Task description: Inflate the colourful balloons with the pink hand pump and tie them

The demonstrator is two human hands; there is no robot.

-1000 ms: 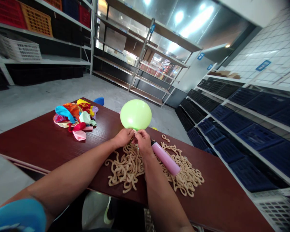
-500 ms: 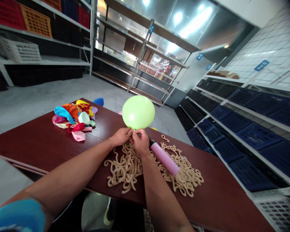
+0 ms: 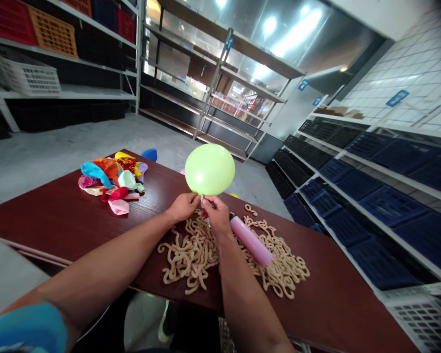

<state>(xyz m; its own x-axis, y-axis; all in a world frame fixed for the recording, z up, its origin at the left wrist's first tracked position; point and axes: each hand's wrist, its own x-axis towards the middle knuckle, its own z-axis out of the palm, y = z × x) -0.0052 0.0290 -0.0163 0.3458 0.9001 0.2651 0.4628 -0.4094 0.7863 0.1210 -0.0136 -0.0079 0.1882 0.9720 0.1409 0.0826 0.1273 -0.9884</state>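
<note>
A light green inflated balloon (image 3: 210,169) stands above the table with its neck pointing down toward me. My left hand (image 3: 185,206) pinches the neck from the left. My right hand (image 3: 216,213) is closed at the same neck, thumb and fingers pressed together; a small pale bit shows between the fingertips, too small to name. Under and beside my hands lies a pile of beige, curly, rope-like pieces (image 3: 191,260). A pink cylinder with a dark end, like a hand pump (image 3: 252,241), rests on those pieces right of my right hand.
Several uninflated coloured balloons (image 3: 117,179) are heaped on the dark red table (image 3: 59,220) at the left. A blue object (image 3: 149,155) shows beyond the far edge. Shelves with dark blue crates (image 3: 382,196) line the right; metal racks (image 3: 213,98) stand behind.
My right hand has shifted slightly, its fingers opening a little around the balloon's neck. The balloon and my left hand stay almost where they were.
</note>
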